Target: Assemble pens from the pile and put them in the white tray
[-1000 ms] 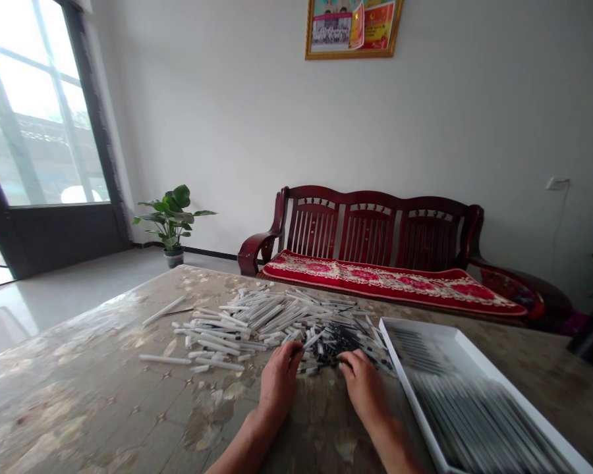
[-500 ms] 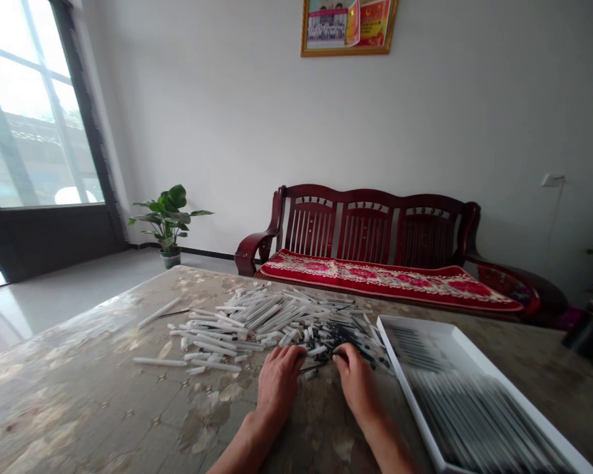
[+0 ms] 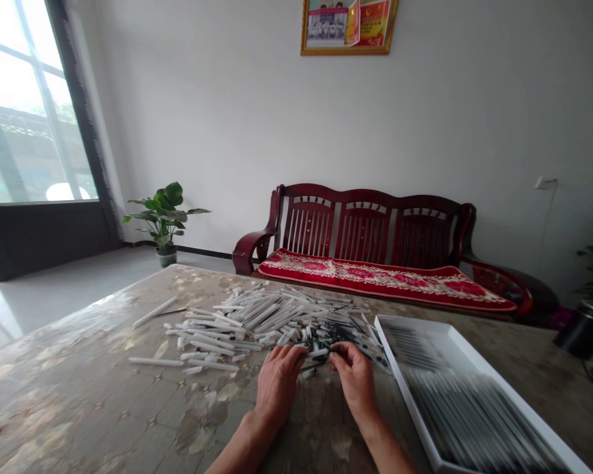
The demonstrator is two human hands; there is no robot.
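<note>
A loose heap of white pen barrels [image 3: 271,313] covers the middle of the table, with white and black pen caps and small parts [image 3: 343,332] at its near right side. My left hand [image 3: 279,378] rests at the near edge of this heap, fingers curled and closed; what they hold is hidden. Opposite it, my right hand [image 3: 353,372] has thumb and fingers pinched together beside the black parts. Anything in that pinch is too small to make out. A short white piece [image 3: 319,353] lies between the two hands. To the right is a white tray [image 3: 504,365] holding rows of dark-cored pens [image 3: 479,415].
One white barrel [image 3: 155,361] and a barrel beside a thin dark refill [image 3: 170,312] lie apart on the left of the patterned table [image 3: 89,401]. Behind the table stand a red wooden bench [image 3: 366,224] and a potted plant [image 3: 165,217].
My right hand has shifted slightly left, its fingers now closer together. My left hand stays almost in place. The view has turned slightly right.
</note>
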